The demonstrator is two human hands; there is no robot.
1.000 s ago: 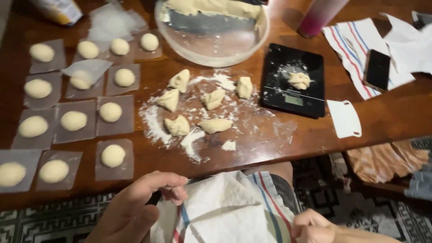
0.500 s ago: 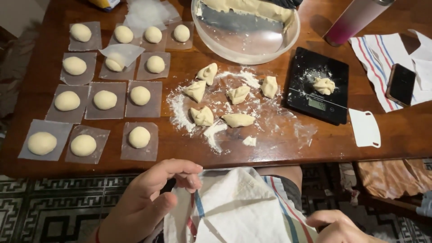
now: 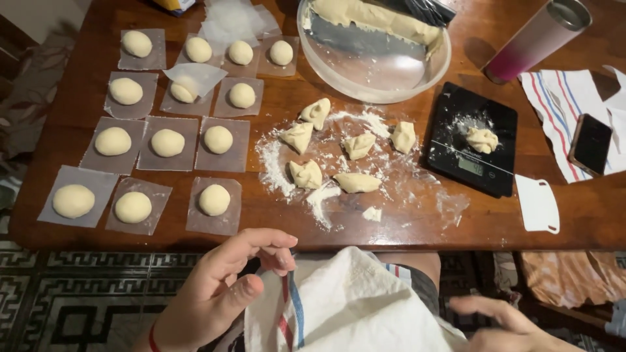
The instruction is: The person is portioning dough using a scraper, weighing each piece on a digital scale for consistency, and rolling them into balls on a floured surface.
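Observation:
My left hand (image 3: 225, 287) pinches the edge of a white cloth with red and blue stripes (image 3: 339, 306) that lies on my lap below the table edge. My right hand (image 3: 515, 326) hovers at the bottom right, fingers spread and blurred, beside the cloth and holding nothing. On the wooden table (image 3: 274, 228) above, several rough dough pieces (image 3: 306, 175) lie on a floured patch. To the left, several smooth dough balls (image 3: 215, 199) sit on squares of clear paper.
A clear bowl (image 3: 391, 78) holds a dough mass and a metal scraper. A black kitchen scale (image 3: 450, 156) carries one dough piece. A white plastic scraper (image 3: 538, 202), a pink tumbler (image 3: 531, 42), and a phone (image 3: 590, 143) on a striped towel lie to the right. Patterned floor lies below.
The view has shifted right and closer to the table. My left hand has gathered the cloth edge tighter, and my right hand has risen into view with fingers spread.

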